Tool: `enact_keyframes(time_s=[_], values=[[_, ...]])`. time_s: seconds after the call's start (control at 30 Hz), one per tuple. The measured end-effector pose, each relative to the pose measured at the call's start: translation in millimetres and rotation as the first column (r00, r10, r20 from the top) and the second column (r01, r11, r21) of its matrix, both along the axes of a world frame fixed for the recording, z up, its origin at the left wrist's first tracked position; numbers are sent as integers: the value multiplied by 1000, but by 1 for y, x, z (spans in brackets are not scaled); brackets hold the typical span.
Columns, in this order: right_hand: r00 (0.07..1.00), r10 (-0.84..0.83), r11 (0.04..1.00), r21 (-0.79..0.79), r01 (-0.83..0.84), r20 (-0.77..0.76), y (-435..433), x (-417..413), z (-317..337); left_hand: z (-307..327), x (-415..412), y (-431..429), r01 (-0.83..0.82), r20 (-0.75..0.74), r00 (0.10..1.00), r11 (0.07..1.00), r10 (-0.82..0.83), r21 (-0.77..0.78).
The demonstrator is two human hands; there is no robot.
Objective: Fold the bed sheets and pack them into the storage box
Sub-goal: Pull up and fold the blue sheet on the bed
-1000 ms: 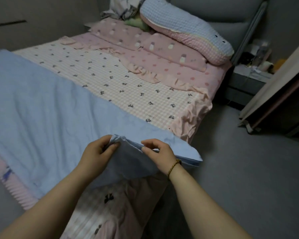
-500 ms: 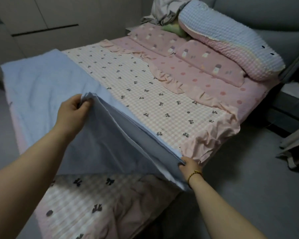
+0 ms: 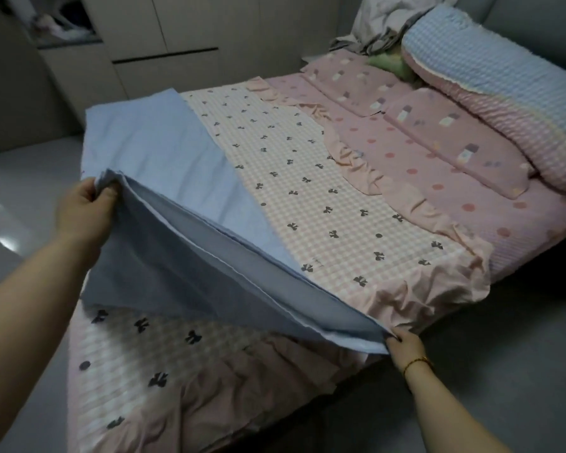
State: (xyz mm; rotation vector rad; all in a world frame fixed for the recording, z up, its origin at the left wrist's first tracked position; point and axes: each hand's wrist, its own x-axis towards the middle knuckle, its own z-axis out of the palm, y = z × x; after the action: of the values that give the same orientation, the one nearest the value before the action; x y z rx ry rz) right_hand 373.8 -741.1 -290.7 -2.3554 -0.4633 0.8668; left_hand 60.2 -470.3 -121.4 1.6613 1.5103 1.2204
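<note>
**Item 1, blue sheet** (image 3: 164, 165). It lies across the foot end of the bed, on top of the checked cover (image 3: 307, 191). The far part is flat. The near edge is lifted and stretched in a taut line between 2 hands. At least 2 layers show along that edge, so the sheet appears to be doubled at least once already.

**Item 2, left hand** (image 3: 82, 207). It is raised above the bed, with fingers curled round a bunched corner of the blue sheet's layers.

**Item 3, right hand** (image 3: 404, 349). It is low at the bed's side, next to the frilled hem of the checked cover. It pinches the other corner of the same edge. A bracelet (image 3: 417, 362) is on the wrist.

**Item 4, other bedding.** The checked cover, the pink dotted sheet (image 3: 406, 158), 2 pillows (image 3: 455, 138) and a rolled quilt (image 3: 504, 80) at the head end are all still laid out, none of them folded.

**Item 5, storage box.** Not in view.

**Status.** Judged early in the task. 1 sheet is part-folded and held ready for another fold, probably by carrying the held edge over to the far edge.

**Outstanding:**
- The remaining folds to bring the blue sheet down to box size.
- Folding any of the other sheets that the task covers.
- All of the packing.

Nothing visible is packed yet.
</note>
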Motion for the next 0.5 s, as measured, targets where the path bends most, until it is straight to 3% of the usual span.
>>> enact_keyframes(time_s=[0.23, 0.37, 0.5], values=[[950, -162, 932, 275, 236, -266, 13, 4, 31, -14, -61, -41, -215, 47, 975, 974, 219, -69], [982, -102, 967, 217, 135, -157, 7, 0, 29, -20, -92, -91, -262, 36, 962, 953, 271, -152], [989, 117, 992, 30, -120, 86, -11, -25, 29, -44, -134, -163, -349, -104, 937, 887, 333, -303]])
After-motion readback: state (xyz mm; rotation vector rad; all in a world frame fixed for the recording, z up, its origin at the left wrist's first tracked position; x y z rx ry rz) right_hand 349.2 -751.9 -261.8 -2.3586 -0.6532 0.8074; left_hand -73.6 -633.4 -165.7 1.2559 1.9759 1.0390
